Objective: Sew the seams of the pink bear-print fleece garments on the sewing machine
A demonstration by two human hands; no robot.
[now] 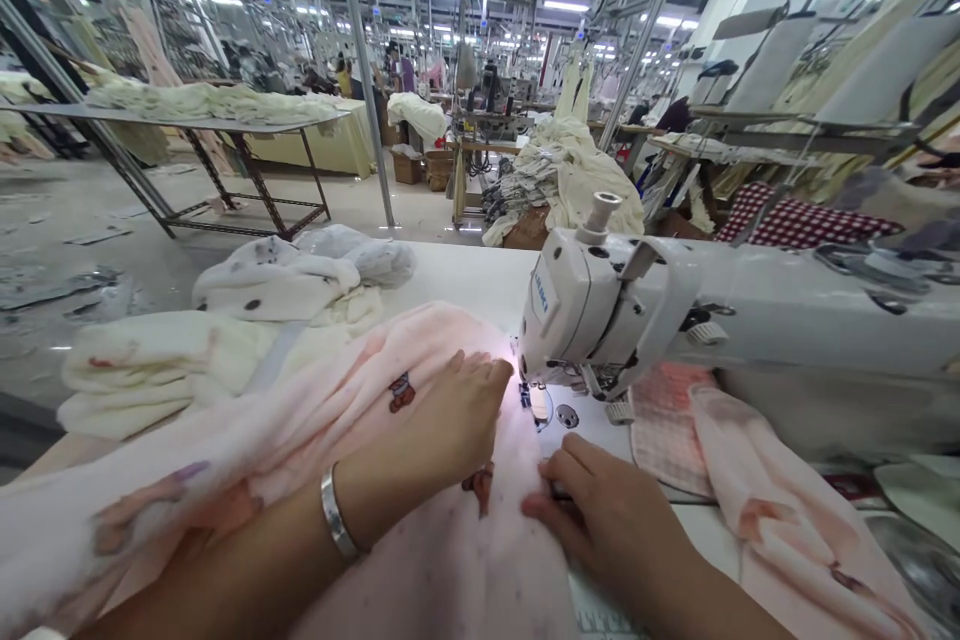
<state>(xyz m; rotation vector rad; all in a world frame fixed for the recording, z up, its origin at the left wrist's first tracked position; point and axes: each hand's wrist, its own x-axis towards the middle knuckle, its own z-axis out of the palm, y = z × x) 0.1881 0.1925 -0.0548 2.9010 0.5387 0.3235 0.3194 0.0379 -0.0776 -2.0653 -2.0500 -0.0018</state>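
Observation:
A length of pale pink plush fabric (420, 540) printed with small brown animal figures spreads over the sewing table and under the white sewing machine head (592, 305). My left hand (461, 420), with a silver bangle at the wrist, lies on the fabric just left of the needle area, its fingers stretched forward and pressing down. The presser foot (526, 396) meets the fabric beside those fingers. Nearer to me, my right hand (592, 505) pinches the fabric's right edge between thumb and fingers. The undersides of both hands are hidden.
Folded cream and white cloth pieces (277, 280) lie at the table's left rear. Another pink printed piece (795, 510) sits under the machine arm at right. Beyond the table stand a pile of cream garments (570, 170) and a long metal-framed table (247, 125).

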